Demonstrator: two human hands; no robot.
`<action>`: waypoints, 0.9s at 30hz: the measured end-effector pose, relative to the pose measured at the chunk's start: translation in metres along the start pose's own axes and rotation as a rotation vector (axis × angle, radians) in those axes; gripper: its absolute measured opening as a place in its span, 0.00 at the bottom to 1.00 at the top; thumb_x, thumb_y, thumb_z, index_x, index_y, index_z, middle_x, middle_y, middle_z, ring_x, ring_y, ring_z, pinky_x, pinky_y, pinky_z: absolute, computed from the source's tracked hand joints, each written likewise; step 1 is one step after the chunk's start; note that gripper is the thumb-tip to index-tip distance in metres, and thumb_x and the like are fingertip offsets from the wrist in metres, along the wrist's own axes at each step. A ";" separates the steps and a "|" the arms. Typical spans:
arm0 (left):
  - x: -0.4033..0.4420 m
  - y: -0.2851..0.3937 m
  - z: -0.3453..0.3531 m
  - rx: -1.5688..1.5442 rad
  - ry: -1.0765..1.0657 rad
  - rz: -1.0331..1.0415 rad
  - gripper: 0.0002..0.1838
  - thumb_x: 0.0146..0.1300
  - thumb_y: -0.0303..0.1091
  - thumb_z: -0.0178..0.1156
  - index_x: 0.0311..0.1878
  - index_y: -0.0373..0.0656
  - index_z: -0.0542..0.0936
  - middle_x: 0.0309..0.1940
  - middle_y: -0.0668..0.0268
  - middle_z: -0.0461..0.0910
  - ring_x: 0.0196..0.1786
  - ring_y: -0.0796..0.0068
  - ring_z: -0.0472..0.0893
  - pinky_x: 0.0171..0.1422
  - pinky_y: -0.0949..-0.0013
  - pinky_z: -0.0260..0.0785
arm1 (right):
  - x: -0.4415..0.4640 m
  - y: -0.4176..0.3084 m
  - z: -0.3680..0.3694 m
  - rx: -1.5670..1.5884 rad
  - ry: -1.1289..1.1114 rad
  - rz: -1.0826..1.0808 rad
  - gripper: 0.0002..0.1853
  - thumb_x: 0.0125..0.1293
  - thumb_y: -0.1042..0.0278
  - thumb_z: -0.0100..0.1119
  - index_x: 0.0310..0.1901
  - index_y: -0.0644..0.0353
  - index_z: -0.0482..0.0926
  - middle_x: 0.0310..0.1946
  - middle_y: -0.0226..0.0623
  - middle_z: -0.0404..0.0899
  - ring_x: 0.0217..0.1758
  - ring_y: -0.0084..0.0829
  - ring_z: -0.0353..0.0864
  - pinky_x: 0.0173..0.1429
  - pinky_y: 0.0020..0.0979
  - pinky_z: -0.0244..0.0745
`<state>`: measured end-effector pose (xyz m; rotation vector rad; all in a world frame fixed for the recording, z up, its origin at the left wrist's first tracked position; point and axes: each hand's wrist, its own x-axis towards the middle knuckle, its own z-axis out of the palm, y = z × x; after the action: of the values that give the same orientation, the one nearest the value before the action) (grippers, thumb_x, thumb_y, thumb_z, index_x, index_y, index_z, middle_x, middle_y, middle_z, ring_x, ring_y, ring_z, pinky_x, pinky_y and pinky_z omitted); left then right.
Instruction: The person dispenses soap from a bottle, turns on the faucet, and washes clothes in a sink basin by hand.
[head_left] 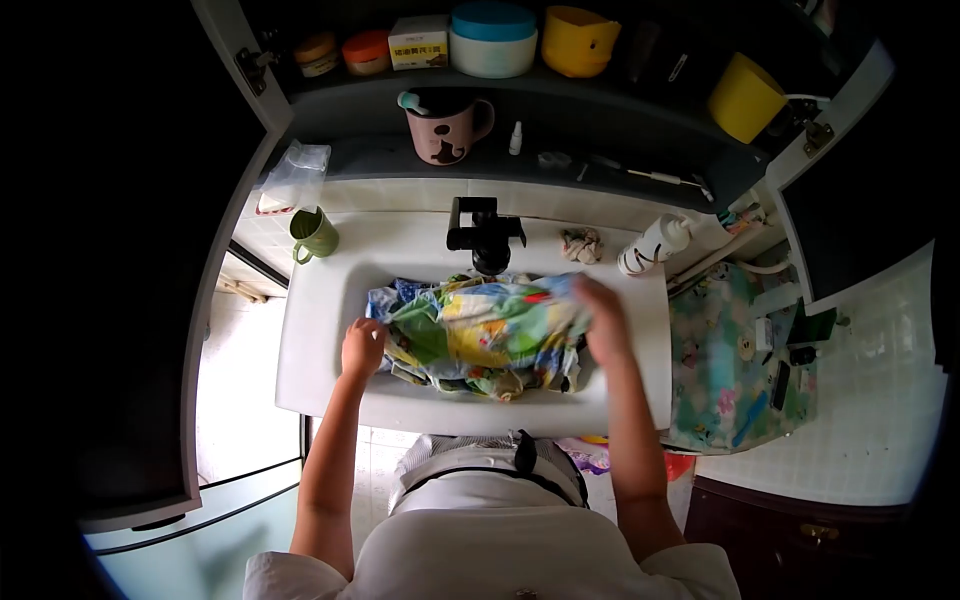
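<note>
A bunched, colourful patterned cloth [480,325] in green, yellow, blue and white lies in the white sink basin [355,290]. My left hand [363,346] pinches the cloth's left end at the basin's left side. At the cloth's upper right corner is my right hand [600,315], blurred by motion, its fingers closed on the fabric. The cloth is stretched between both hands, with more bunched fabric below it. Behind the basin, a black faucet [485,235] stands over the cloth's far edge.
A green cup [313,234] stands at the sink's back left. At the back right are a crumpled cloth [581,245] and a white bottle [655,245]. Above, shelves hold a pink mug [443,133] and jars. A patterned surface [710,350] with small items lies right.
</note>
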<state>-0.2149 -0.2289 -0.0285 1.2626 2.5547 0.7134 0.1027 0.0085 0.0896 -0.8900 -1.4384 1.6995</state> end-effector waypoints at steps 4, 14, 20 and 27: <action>0.001 0.011 0.025 -0.065 0.017 -0.035 0.32 0.61 0.54 0.56 0.65 0.51 0.65 0.69 0.54 0.56 0.72 0.48 0.54 0.72 0.54 0.52 | 0.012 0.083 0.042 -0.927 -0.349 -0.167 0.21 0.61 0.49 0.58 0.43 0.60 0.79 0.43 0.41 0.74 0.47 0.39 0.73 0.52 0.41 0.68; 0.020 0.043 0.120 0.303 -0.246 0.072 0.55 0.57 0.70 0.47 0.75 0.45 0.36 0.75 0.53 0.30 0.77 0.52 0.28 0.74 0.42 0.22 | 0.010 0.204 0.078 -1.499 -0.421 -0.319 0.40 0.62 0.35 0.47 0.72 0.42 0.53 0.74 0.49 0.40 0.77 0.49 0.27 0.70 0.66 0.17; 0.054 0.044 0.153 0.593 -0.562 -0.118 0.54 0.57 0.75 0.40 0.74 0.54 0.29 0.74 0.57 0.19 0.75 0.53 0.21 0.72 0.38 0.17 | 0.025 0.240 0.096 -1.707 -0.429 -0.143 0.35 0.66 0.37 0.41 0.70 0.49 0.58 0.73 0.45 0.43 0.77 0.49 0.28 0.72 0.64 0.15; 0.069 0.052 0.154 0.617 -0.644 -0.207 0.50 0.61 0.71 0.37 0.74 0.52 0.30 0.74 0.55 0.19 0.76 0.53 0.23 0.72 0.37 0.18 | 0.032 0.237 0.100 -1.815 -0.509 -0.078 0.35 0.67 0.42 0.40 0.71 0.50 0.53 0.73 0.43 0.46 0.77 0.47 0.34 0.71 0.66 0.15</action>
<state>-0.1631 -0.0967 -0.1328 1.0916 2.3308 -0.4997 -0.0212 -0.0386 -0.1324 -1.1305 -3.2642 0.0558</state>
